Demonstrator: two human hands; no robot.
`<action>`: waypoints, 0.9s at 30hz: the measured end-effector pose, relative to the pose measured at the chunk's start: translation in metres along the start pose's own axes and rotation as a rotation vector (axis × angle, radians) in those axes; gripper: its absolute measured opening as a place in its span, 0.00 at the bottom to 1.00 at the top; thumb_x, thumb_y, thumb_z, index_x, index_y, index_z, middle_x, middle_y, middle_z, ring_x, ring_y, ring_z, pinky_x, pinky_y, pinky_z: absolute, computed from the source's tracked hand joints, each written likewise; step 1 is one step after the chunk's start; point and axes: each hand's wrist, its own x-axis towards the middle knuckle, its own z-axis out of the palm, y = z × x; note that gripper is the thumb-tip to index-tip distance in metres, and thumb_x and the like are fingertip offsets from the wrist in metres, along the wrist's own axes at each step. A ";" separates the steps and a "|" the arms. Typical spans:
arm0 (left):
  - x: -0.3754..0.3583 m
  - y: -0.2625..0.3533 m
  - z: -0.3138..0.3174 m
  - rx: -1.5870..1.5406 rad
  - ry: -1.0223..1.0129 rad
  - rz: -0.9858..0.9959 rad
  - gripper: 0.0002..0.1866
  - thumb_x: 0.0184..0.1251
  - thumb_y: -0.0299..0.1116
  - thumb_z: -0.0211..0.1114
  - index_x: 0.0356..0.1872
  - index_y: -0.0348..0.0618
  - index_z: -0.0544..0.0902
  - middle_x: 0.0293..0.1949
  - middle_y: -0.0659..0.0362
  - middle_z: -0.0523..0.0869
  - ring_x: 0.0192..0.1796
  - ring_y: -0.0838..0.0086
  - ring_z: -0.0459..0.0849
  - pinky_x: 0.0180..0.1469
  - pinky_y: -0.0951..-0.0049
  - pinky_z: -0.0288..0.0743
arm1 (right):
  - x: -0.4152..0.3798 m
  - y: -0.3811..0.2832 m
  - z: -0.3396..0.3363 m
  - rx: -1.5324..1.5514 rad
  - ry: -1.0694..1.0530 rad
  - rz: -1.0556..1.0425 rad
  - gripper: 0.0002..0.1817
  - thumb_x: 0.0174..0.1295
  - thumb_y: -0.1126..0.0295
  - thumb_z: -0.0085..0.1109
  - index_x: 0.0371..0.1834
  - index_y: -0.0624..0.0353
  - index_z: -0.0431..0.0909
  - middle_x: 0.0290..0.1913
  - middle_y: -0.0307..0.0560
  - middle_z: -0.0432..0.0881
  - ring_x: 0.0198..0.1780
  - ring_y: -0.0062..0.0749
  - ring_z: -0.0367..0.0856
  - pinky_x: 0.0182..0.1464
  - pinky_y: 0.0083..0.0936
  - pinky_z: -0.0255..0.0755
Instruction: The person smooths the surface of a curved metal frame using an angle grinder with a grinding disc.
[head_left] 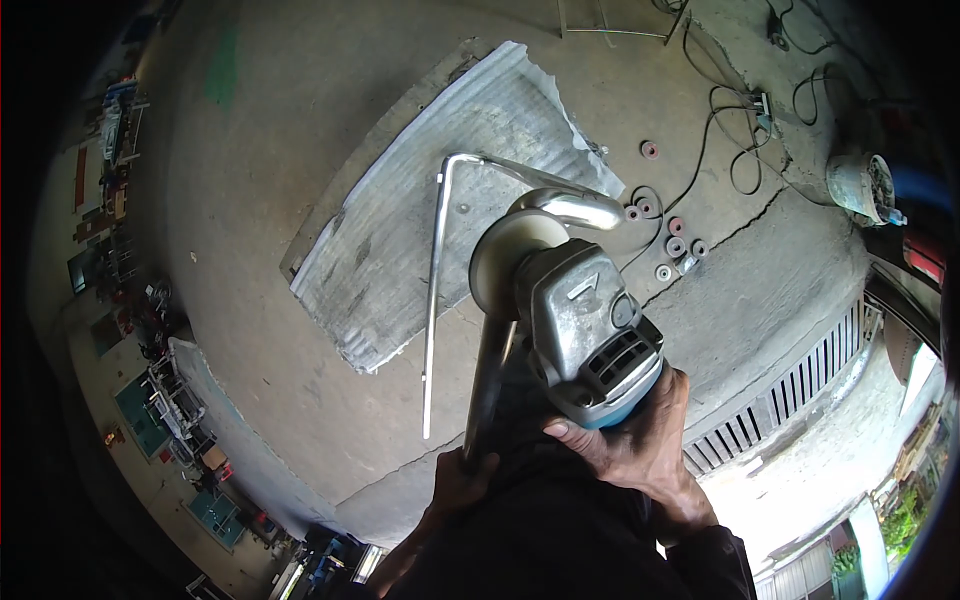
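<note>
L fingers (483, 468) wrapped rnd metal tube (487, 385); R fingers (676, 392) curled rnd grinder (588, 315), disc nr tube bend.

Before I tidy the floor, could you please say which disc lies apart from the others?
The reddish disc highest in view, alone beside the grey sheet; the others lie grouped.

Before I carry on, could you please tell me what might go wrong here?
The wheel appears to be against the shiny tube; it could catch and jerk the grinder, which only the right hand supports. The left hand is bare on that tube, so heat or a slip might hurt it. The cord loops loosely across the floor and could snag a foot.
</note>
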 end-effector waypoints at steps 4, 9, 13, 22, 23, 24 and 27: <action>0.001 -0.002 0.001 0.009 0.013 0.011 0.19 0.54 0.42 0.68 0.22 0.31 0.79 0.14 0.49 0.78 0.18 0.72 0.78 0.22 0.64 0.67 | -0.011 0.008 0.015 0.308 0.063 0.150 0.43 0.38 0.46 0.75 0.42 0.74 0.65 0.32 0.50 0.74 0.30 0.30 0.75 0.33 0.26 0.70; 0.002 -0.005 0.000 0.026 -0.004 0.030 0.20 0.53 0.43 0.68 0.21 0.31 0.79 0.15 0.47 0.79 0.21 0.65 0.82 0.23 0.64 0.68 | 0.000 0.002 0.007 0.051 0.147 -0.069 0.38 0.40 0.48 0.75 0.37 0.74 0.68 0.27 0.50 0.77 0.27 0.31 0.79 0.29 0.25 0.73; 0.003 -0.003 0.000 0.075 -0.004 0.009 0.20 0.53 0.43 0.68 0.21 0.31 0.79 0.15 0.47 0.79 0.20 0.65 0.82 0.22 0.64 0.68 | -0.007 0.009 0.013 0.290 0.011 0.124 0.42 0.39 0.47 0.75 0.41 0.75 0.65 0.31 0.51 0.75 0.30 0.30 0.76 0.32 0.28 0.71; 0.002 -0.003 -0.001 0.025 0.016 0.000 0.20 0.54 0.42 0.68 0.17 0.34 0.77 0.10 0.53 0.75 0.17 0.78 0.75 0.20 0.66 0.64 | -0.006 0.010 0.012 0.249 -0.027 0.151 0.43 0.37 0.46 0.75 0.41 0.74 0.65 0.33 0.52 0.73 0.32 0.32 0.75 0.35 0.29 0.70; 0.002 -0.005 -0.002 0.023 -0.003 0.009 0.19 0.54 0.42 0.68 0.17 0.34 0.77 0.11 0.54 0.75 0.17 0.79 0.75 0.20 0.66 0.64 | -0.003 0.010 0.014 0.053 0.163 -0.079 0.42 0.36 0.47 0.76 0.40 0.74 0.67 0.30 0.52 0.77 0.30 0.32 0.78 0.32 0.26 0.73; 0.003 -0.006 -0.002 0.020 -0.020 0.019 0.19 0.54 0.41 0.68 0.18 0.34 0.77 0.11 0.55 0.75 0.18 0.80 0.74 0.20 0.67 0.64 | -0.005 0.012 0.014 0.054 0.165 -0.080 0.42 0.36 0.47 0.76 0.40 0.74 0.67 0.30 0.52 0.77 0.30 0.32 0.78 0.32 0.26 0.73; 0.002 0.003 -0.003 -0.019 -0.021 0.031 0.18 0.54 0.40 0.68 0.20 0.34 0.77 0.12 0.57 0.74 0.19 0.81 0.72 0.20 0.68 0.63 | -0.008 0.014 0.015 0.195 0.025 0.078 0.42 0.37 0.47 0.76 0.40 0.74 0.66 0.32 0.52 0.76 0.32 0.31 0.77 0.34 0.26 0.73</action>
